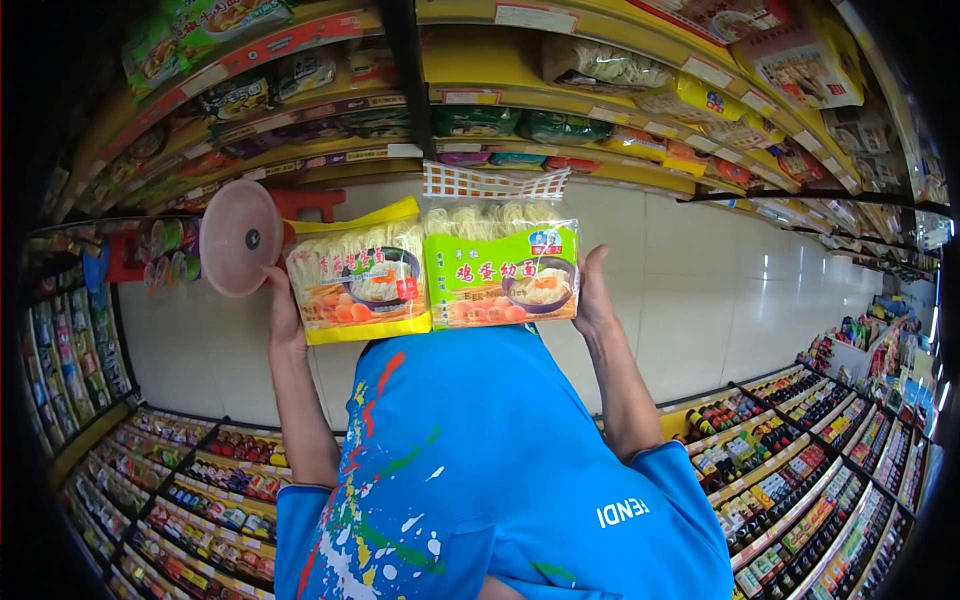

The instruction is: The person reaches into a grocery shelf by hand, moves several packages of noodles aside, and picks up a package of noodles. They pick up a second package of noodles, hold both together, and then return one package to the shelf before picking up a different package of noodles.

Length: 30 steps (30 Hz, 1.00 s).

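Observation:
Two packs of egg noodles are held side by side in front of my blue shirt. My left hand [284, 310] is closed on the outer edge of the yellow noodle pack [350, 312], its thumb showing beside the pack. On the other side, my right hand [594, 292] grips the outer edge of the green noodle pack [500, 314]. Both packs face up with their printed fronts showing, and their inner edges touch. Most of the fingers are hidden behind the packs.
A pink plastic basin [236, 240] stands just beyond my left hand, near a red stool [318, 204]. Shelves of packaged noodles [600, 66] rise ahead. Behind me, shelves hold rows of bottles [790, 440]. Pale floor tiles [690, 290] run along the aisle.

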{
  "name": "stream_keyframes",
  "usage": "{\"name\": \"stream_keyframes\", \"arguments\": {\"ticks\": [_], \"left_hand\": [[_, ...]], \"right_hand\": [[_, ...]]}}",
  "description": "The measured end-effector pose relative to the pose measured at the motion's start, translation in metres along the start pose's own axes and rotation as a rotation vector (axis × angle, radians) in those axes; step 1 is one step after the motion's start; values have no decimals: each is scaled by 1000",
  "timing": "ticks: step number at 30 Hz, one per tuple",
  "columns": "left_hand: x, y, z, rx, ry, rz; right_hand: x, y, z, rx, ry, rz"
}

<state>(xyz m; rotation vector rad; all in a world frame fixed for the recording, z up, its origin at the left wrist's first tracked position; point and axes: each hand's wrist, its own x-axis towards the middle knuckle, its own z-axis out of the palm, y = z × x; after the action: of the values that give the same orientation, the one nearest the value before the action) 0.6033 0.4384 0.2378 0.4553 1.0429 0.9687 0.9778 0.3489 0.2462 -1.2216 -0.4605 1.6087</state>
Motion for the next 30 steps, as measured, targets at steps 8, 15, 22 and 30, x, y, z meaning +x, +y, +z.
{"name": "stream_keyframes", "arguments": {"ticks": [8,15,22,30], "left_hand": [[-5,0,6,-13,3,-12],[-13,5,22,34,9,5],[-10,5,14,-11,-89,-97],[-7,1,12,-9,-92,-98]], "right_hand": [[2,4,-6,-3,21,13],[-1,13,-24,103,-47,96],[-4,15,-20,90,125,62],[-5,15,-28,85,-63,58]]}}
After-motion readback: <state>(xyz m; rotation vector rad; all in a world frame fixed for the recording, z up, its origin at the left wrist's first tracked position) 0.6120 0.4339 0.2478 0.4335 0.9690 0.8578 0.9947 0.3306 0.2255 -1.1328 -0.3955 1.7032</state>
